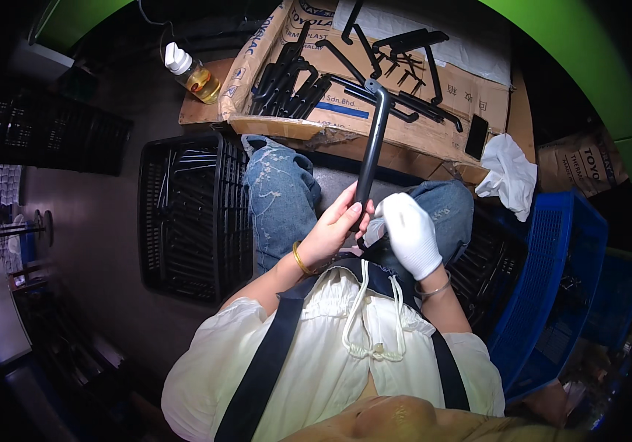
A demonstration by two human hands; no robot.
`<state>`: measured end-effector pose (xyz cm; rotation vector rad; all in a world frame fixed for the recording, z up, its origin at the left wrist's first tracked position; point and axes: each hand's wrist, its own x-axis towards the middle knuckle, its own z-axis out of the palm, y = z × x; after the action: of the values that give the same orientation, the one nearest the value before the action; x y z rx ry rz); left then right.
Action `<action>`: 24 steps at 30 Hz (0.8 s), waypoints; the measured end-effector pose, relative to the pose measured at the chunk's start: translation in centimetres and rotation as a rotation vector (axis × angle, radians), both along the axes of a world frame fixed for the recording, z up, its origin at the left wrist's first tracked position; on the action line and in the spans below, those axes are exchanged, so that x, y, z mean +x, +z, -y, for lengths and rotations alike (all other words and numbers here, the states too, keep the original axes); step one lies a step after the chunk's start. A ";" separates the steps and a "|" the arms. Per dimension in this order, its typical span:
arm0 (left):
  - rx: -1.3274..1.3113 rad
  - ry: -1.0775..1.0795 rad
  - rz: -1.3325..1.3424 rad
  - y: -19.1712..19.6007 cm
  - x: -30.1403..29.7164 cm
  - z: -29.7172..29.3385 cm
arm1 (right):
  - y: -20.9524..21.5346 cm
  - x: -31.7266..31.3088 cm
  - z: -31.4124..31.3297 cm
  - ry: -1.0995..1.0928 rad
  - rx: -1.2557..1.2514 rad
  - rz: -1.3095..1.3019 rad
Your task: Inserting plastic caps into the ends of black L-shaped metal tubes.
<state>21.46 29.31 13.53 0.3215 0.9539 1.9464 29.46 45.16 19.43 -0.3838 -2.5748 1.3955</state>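
My bare left hand (336, 227) is wrapped round the lower part of a long black plastic handle (377, 136). The handle points away from me, and its bent far end reaches over the edge of the cardboard. My right hand (411, 234), in a white glove, is closed just right of the handle's lower end. The glove hides its fingertips, so I cannot make out what they hold. Beyond the hands, a bunch of similar black handles (290, 88) lies on the left of a cardboard sheet (345, 127). More bent black parts (409, 42) are scattered to its right.
A black crate (238, 214) full of black parts stands left of my knees. Blue crates (544, 221) stand at the right. A crumpled white cloth (509, 175) and a flat black rectangle (477, 137) lie by the cardboard's right edge. A bottle (199, 78) stands at the far left.
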 end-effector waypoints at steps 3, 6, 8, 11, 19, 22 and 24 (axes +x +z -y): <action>-0.071 0.023 -0.115 0.4 0.3 0.1 | 1.0 0.3 1.4 0.024 0.197 0.077; -0.134 0.002 -0.230 0.9 0.3 0.0 | 0.6 0.3 1.5 0.059 0.249 0.078; -0.159 0.005 -0.266 1.3 0.2 0.0 | 0.5 0.3 1.4 0.068 0.260 0.075; -0.195 0.015 -0.337 1.4 0.2 0.0 | 0.5 0.2 1.5 0.074 0.261 0.062; -0.214 0.031 -0.369 1.3 0.3 -0.1 | 0.3 0.3 1.7 0.048 0.229 0.031; -0.211 0.027 -0.369 1.2 0.3 -0.1 | 0.2 0.4 1.6 0.075 0.250 -0.009; -0.218 0.032 -0.376 1.3 0.4 -0.2 | 0.2 0.4 1.6 0.061 0.233 0.041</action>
<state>21.82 29.50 14.79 0.5602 1.4088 1.8227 29.87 43.55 19.64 -0.3021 -2.7641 1.0974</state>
